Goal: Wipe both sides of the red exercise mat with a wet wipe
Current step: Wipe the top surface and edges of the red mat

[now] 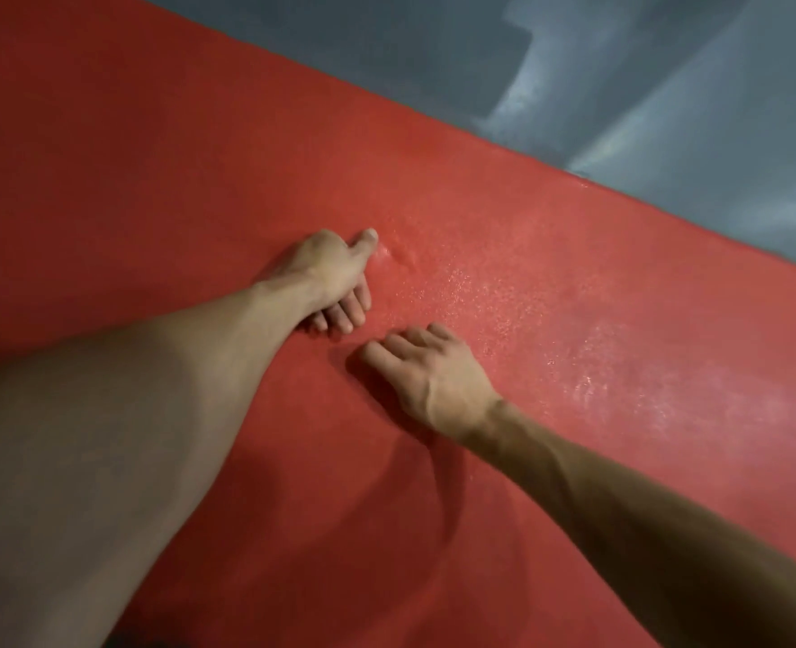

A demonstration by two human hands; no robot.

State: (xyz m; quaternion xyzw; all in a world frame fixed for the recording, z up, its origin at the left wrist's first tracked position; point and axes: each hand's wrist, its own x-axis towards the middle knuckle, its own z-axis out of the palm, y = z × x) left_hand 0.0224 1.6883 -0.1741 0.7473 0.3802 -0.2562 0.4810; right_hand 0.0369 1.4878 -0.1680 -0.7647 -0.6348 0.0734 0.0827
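Note:
The red exercise mat [162, 170] lies flat and fills most of the view. A wet, shiny streak runs across it to the right of my hands. My left hand [333, 273] presses palm down on the middle of the mat, thumb stretched toward a small wrinkle [398, 254], fingers laid flat and pointing back toward me. Just below it, my right hand [433, 374] rests flat on the mat with its fingers pointing up and left, close to the left fingertips but apart from them. No wet wipe shows; whether one lies under a palm cannot be told.
Grey floor [620, 77] borders the mat's far edge, which runs diagonally from the top centre to the right side. Shadows fall across that floor. My forearms cover the lower left and lower right of the mat.

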